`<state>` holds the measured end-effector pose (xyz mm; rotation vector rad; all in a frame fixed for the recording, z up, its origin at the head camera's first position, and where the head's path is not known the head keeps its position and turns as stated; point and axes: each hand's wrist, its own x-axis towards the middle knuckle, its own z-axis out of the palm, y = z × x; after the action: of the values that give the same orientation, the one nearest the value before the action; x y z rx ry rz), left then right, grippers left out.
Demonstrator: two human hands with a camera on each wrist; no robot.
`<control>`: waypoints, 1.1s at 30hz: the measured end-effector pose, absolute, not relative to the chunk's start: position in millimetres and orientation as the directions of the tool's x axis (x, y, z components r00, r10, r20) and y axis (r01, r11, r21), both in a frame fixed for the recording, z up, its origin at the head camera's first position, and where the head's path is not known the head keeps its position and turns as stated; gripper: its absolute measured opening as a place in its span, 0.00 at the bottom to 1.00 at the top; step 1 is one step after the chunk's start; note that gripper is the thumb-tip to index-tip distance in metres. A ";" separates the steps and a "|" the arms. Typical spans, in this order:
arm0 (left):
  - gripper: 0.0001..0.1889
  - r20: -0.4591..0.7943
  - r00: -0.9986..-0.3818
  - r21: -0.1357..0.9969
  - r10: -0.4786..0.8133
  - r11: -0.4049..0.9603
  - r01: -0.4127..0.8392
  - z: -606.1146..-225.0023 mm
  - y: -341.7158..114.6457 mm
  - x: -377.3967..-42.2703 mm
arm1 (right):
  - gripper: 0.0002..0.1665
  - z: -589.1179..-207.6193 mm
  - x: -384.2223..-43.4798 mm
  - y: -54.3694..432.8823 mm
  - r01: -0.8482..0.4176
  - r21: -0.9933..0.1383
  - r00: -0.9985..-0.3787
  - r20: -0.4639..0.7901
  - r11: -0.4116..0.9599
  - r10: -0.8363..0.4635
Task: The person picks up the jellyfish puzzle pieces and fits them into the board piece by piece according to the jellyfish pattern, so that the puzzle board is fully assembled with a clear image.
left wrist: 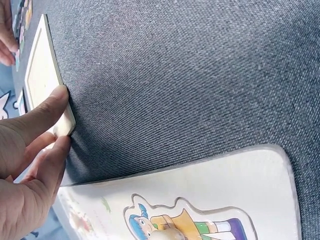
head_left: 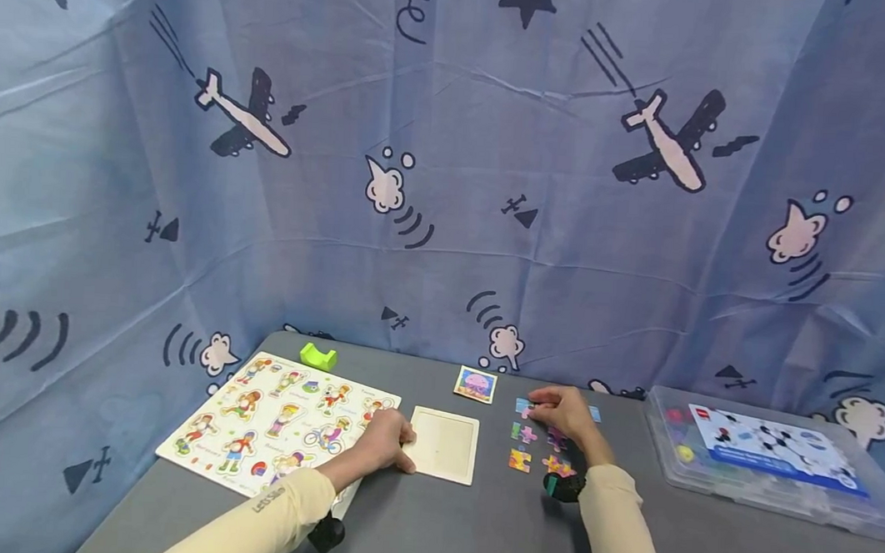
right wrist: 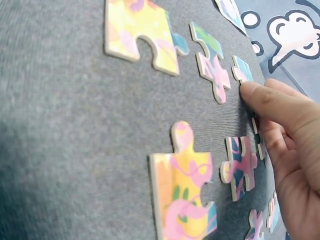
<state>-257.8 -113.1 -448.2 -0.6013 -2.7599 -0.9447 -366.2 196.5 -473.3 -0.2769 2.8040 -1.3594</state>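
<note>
My left hand (head_left: 381, 442) holds the left edge of a pale wooden puzzle tray (head_left: 443, 445), its recess bare. In the left wrist view, thumb and fingers grip the tray near one corner. My right hand (head_left: 566, 412) is over the far part of a group of loose jigsaw pieces. Its thumb and fingertips pinch a blue and pink puzzle piece (right wrist: 241, 68) lying on the table. Nearer lie a yellow piece (head_left: 519, 460), a green and pink piece (right wrist: 212, 62) and a yellow-pink piece (right wrist: 182, 190); the hand partly hides others.
A large white knob-puzzle board (head_left: 285, 414) with cartoon children lies at left, a green block (head_left: 318, 357) behind it. A small jellyfish picture card (head_left: 475, 384) lies beyond the tray. At right stands a clear plastic case (head_left: 665, 464). A patterned blue curtain (head_left: 462, 186) hangs behind.
</note>
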 end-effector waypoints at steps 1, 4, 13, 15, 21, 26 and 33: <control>0.36 0.274 -0.906 0.552 0.323 0.719 0.423 -448.9 -112.4 -258.2 | 0.17 -473.7 -366.0 197.1 -0.156 -0.778 -0.984 0.069 0.609 -0.164; 0.36 0.260 -0.912 0.560 0.318 0.720 0.411 -449.0 -111.1 -258.2 | 0.17 -473.5 -366.2 197.7 -0.154 -0.779 -0.985 0.073 0.607 -0.157; 0.37 0.240 -0.925 0.575 0.294 0.725 0.380 -447.8 -113.1 -260.3 | 0.16 -459.7 -365.3 192.9 -0.205 -0.822 -0.973 0.112 0.532 -0.201; 0.37 0.237 -0.927 0.575 0.291 0.727 0.375 -447.8 -113.4 -259.5 | 0.17 -457.7 -363.0 191.7 -0.206 -0.838 -0.971 0.110 0.505 -0.213; 0.37 0.243 -0.929 0.576 0.281 0.729 0.371 -446.8 -114.1 -257.5 | 0.19 -457.0 -355.6 189.7 -0.163 -0.904 -0.974 0.084 0.394 -0.211; 0.37 0.251 -0.925 0.589 0.284 0.714 0.379 -447.2 -114.3 -256.6 | 0.21 -457.9 -346.9 189.8 -0.079 -0.945 -0.985 0.026 0.317 -0.169; 0.37 0.257 -0.921 0.588 0.293 0.709 0.390 -450.1 -114.1 -256.1 | 0.22 -453.1 -335.8 190.2 0.045 -0.978 -0.990 -0.070 0.204 -0.119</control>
<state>-256.1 -114.1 -450.1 -0.5573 -2.7684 -1.0025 -335.8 190.2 -453.1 -0.0725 2.3330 -1.9032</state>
